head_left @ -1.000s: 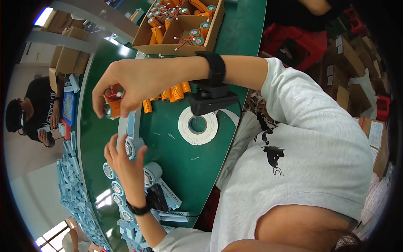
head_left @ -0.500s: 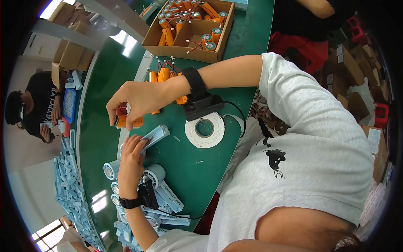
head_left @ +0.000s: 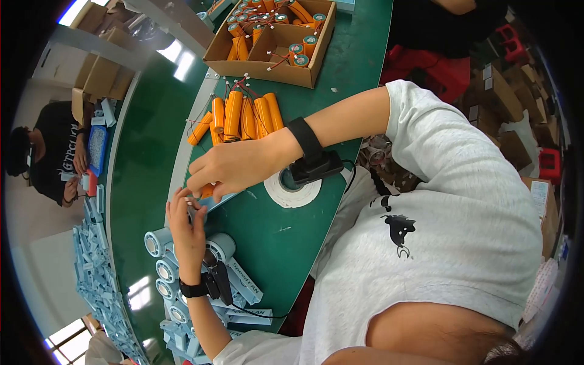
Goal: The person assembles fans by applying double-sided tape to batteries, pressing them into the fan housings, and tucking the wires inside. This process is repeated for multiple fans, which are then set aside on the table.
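Observation:
My right hand [head_left: 234, 165] reaches in over the green table with its fingers curled down around an orange battery [head_left: 208, 190], mostly hidden beneath them. Against it, my left hand [head_left: 187, 230] holds a light blue handheld-fan body, whose handle [head_left: 220, 202] shows between the two hands; the rest is covered. The fingertips of both hands almost meet there. Beyond my right hand lie several orange batteries [head_left: 232, 115] with thin wires and white connectors. A white tape roll [head_left: 295, 198] rests under my right wrist. Several light blue fans [head_left: 158, 242] crowd around my left wrist.
A divided cardboard box [head_left: 286, 74] with more wired batteries stands at the far end. Across the table sits a co-worker [head_left: 58, 146] beside a blue tray [head_left: 97, 149]. A long heap of light blue parts [head_left: 94, 261] lies there. Cartons [head_left: 502, 97] are stacked at the right.
My right hand has come down toward my left hand with the orange battery, uncovering the loose batteries behind it. My left hand's fingers have shifted slightly upward and apart.

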